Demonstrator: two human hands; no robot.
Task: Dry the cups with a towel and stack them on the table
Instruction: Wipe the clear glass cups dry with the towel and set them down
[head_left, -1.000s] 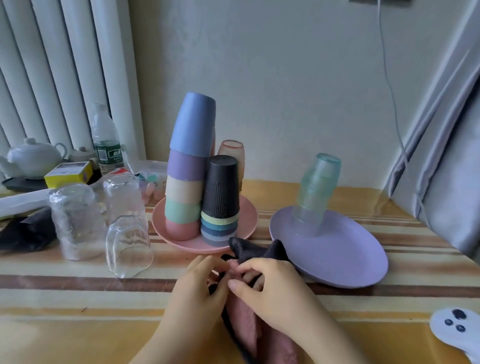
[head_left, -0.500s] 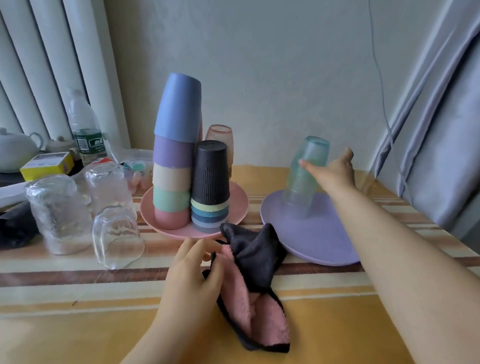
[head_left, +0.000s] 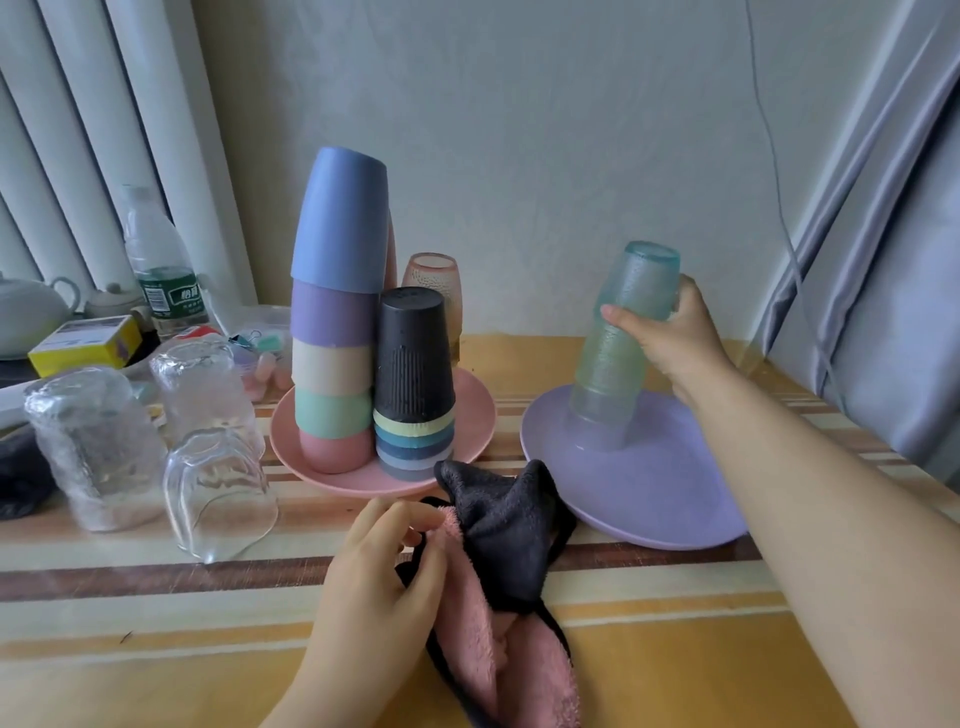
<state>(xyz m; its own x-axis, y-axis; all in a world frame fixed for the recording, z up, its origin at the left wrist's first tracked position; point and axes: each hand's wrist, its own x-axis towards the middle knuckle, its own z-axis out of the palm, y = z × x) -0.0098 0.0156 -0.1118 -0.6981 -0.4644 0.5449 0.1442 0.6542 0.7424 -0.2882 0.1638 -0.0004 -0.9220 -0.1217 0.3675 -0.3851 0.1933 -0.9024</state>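
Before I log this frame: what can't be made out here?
Head view only:
- How many green cups are nested on the purple plate: translucent walls blur together.
- Whether the top cup is lifted free: the right hand grips it, the seam is unclear.
- Left-hand fingers under the towel: cloth hides them.
- Towel's lower end: cut by the bottom edge.
- Bottle label: too small.
- Teapot: cut by the left edge.
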